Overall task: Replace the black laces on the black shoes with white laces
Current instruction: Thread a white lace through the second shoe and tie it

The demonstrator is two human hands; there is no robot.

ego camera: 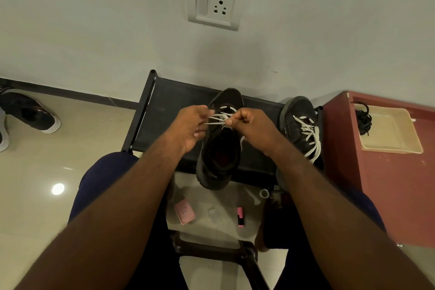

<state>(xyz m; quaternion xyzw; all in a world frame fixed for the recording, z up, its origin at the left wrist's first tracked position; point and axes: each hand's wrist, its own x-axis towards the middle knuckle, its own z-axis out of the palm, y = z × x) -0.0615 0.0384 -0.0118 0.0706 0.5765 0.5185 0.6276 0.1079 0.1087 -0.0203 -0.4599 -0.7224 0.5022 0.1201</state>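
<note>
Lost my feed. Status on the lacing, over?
Left hand and right hand pinch white lace on middle shoe, partly laced. Right shoe white-laced. Black laces in tray. Nothing blocking.

The person is wearing dark navy trousers (103,172). The plain, smooth cloth is covering both thighs and is showing again over the right knee (370,206). The left forearm (131,195) and right forearm (310,195) are showing bare from the wrist to the picture's lower edge. The left hand (190,126) and right hand (253,125) are showing bare too, with short, trimmed fingernails.
</note>
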